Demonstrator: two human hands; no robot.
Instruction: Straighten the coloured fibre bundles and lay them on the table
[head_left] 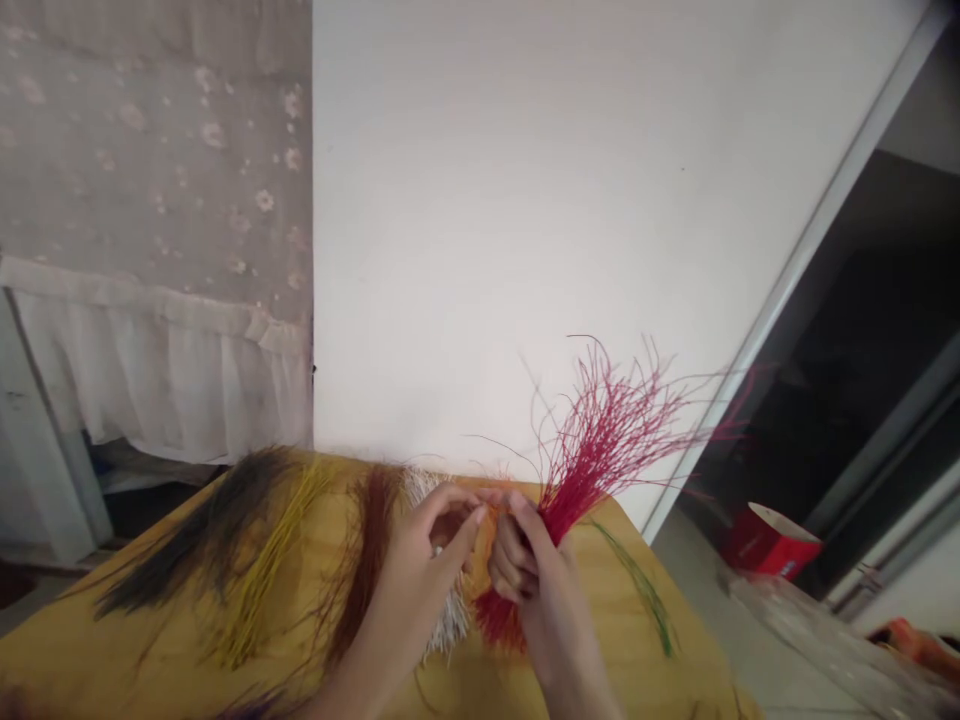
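My right hand [534,565] is wrapped around a bundle of thin red strands [592,465]. Above the fist the strands fan out up and to the right, and their short ends poke out below it. Close beside it, my left hand [442,530] has its thumb and fingers curled into a pinch near the right thumb. What sits between those left fingertips is too small to make out. Behind the two hands lie orange strands [484,545] and a white bundle [448,625], both partly hidden.
Across the wooden table [555,670] lie dark grey strands [187,540], a yellow bundle [274,560], a brown bundle [367,560] and a few green strands [641,580]. A white panel [525,250] rises behind the table. On the floor at right stands a red container [772,545].
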